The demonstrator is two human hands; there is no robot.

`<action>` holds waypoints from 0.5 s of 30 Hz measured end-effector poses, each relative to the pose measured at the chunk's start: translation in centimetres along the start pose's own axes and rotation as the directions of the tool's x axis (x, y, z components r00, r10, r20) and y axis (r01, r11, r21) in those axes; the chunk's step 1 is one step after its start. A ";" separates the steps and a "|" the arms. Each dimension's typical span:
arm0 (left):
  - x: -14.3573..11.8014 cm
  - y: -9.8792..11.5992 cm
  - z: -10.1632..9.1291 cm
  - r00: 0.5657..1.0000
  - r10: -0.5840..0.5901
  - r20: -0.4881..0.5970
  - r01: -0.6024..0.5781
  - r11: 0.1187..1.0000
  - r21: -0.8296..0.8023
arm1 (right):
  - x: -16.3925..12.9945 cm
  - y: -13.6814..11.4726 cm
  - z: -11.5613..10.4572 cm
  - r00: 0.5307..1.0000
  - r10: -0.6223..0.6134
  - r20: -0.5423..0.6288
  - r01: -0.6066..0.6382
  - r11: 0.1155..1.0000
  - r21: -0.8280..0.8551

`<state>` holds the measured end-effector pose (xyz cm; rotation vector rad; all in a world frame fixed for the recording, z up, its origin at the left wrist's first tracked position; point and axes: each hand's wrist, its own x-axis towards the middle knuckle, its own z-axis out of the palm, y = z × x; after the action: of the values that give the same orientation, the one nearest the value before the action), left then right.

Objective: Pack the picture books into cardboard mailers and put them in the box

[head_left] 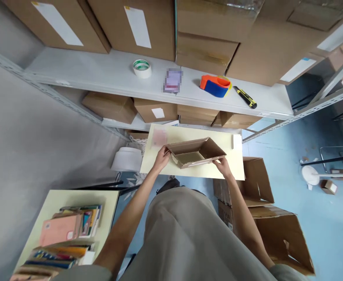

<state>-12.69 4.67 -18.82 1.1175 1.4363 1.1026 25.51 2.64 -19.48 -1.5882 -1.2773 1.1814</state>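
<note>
Brown cardboard box [195, 152], open-topped, sits on the pale bench [235, 169]; its far corners are hard to make out. The left hand [161, 157] and right hand [223, 166] each pinch a near flap in a closed grip.

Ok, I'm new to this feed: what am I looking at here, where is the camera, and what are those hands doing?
There is no machine: this is one camera on a person's head, looking down past their body. The left hand and right hand grip opposite ends of a small open brown cardboard box on a pale yellow tabletop. Behind it, a grey metal shelf carries a white tape roll, an orange and blue tape dispenser and a yellow and black utility knife. Stacked books lie on a second table at lower left.
</note>
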 end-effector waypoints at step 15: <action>7.5 -1.4 2.4 0.976 -0.213 0.049 0.215 0.976 -0.027 | 2.5 -1.4 1.6 0.994 0.111 -0.018 -0.109 0.989 0.101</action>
<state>-11.23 12.03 -21.69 0.9347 1.4605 0.9386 23.78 5.39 -19.12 -1.6111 -1.1098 1.2711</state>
